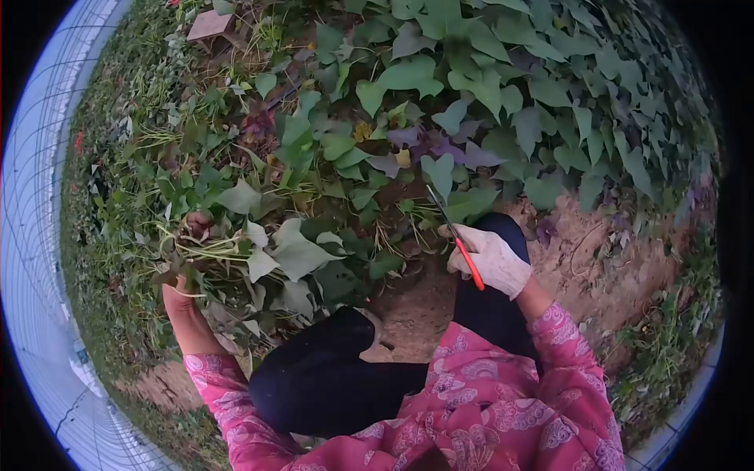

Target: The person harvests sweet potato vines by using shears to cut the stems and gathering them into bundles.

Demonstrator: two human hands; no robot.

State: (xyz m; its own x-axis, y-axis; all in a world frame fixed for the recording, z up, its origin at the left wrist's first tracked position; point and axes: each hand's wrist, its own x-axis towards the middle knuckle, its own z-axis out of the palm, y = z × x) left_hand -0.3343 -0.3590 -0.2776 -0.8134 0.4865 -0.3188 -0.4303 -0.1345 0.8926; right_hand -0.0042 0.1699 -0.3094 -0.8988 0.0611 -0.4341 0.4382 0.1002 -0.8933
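Observation:
My left hand [196, 226], largely covered by leaves, is closed around a bunch of leafy vine cuttings [216, 250]. The pale stems lie together at the hand, and broad green leaves [298, 250] spread to the right, above my bent knee. In my right hand [495, 259], which wears a whitish glove, is a pair of red-handled scissors [470, 265], seen nearly edge-on. Their narrow dark blades point up and left toward the standing vines. The tip lies over a heart-shaped leaf [440, 174]; whether it touches cannot be told.
Dense heart-shaped vine leaves [550, 86] fill the far right. Cut stems and low leaves [165, 141] cover the left. A small stool [210, 26] stands at the far upper left. Bare soil [597, 251] shows at right. Pale sheeting [35, 196] runs along the left edge.

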